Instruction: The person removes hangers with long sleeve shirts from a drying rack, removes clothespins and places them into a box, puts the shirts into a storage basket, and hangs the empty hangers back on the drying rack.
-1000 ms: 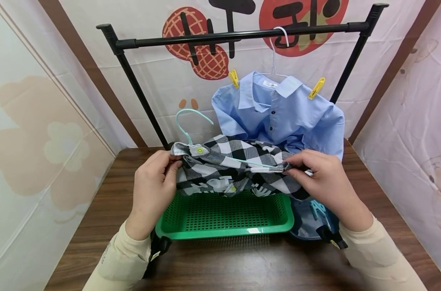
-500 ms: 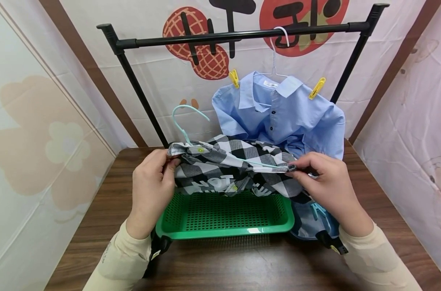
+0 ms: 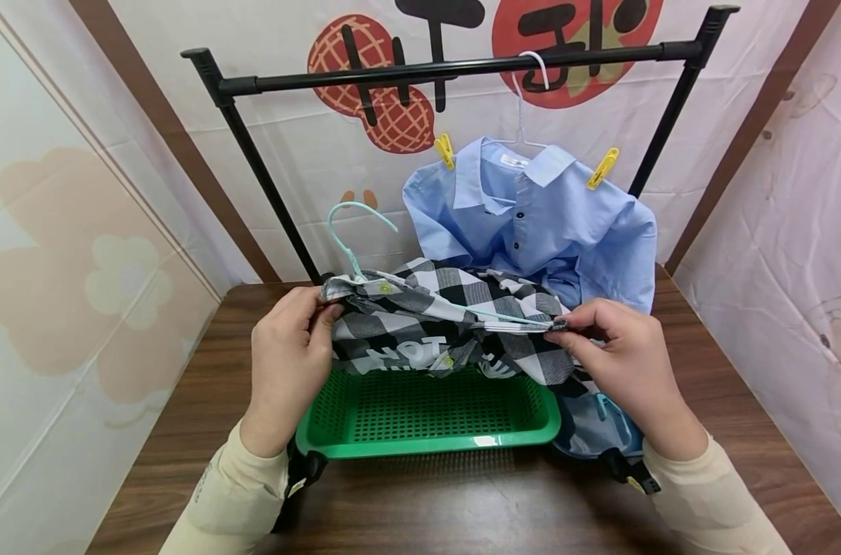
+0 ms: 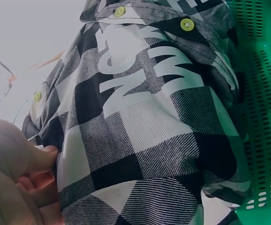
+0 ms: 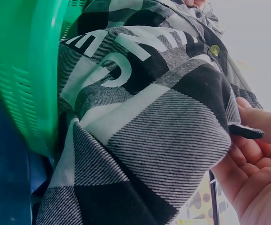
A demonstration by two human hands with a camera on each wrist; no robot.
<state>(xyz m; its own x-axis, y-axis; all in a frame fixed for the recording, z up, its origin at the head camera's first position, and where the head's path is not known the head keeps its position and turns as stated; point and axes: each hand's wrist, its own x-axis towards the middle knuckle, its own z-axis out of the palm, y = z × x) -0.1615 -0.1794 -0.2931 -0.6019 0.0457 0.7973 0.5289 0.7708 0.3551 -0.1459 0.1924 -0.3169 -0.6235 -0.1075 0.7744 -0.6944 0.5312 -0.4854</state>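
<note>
A black-and-white plaid shirt (image 3: 392, 327) with white lettering and yellow-green buttons hangs between my hands, over the back of a green basket. My left hand (image 3: 288, 370) pinches its collar end at the left. At the right, my right hand (image 3: 628, 358) pinches the folded collar edge between thumb and fingers. A light blue hanger (image 3: 351, 259) is partly inside the shirt; its hook sticks up at the left, and a thin bar shows along the neck opening. The rest of the hanger is hidden by cloth. Both wrist views show the plaid cloth (image 4: 140, 140) close up.
Below the shirt is the green basket (image 3: 427, 447). Right of it, a blue basin (image 3: 593, 439) holds light blue clothespins. Behind, a blue shirt (image 3: 566, 223) hangs from a black rack (image 3: 392, 75) on a white hanger, with yellow clothespins (image 3: 603, 168) at its shoulders.
My right hand has moved slightly right and down, drawing the collar edge with it. The hanger's hook has shifted a little left. My left hand has barely moved.
</note>
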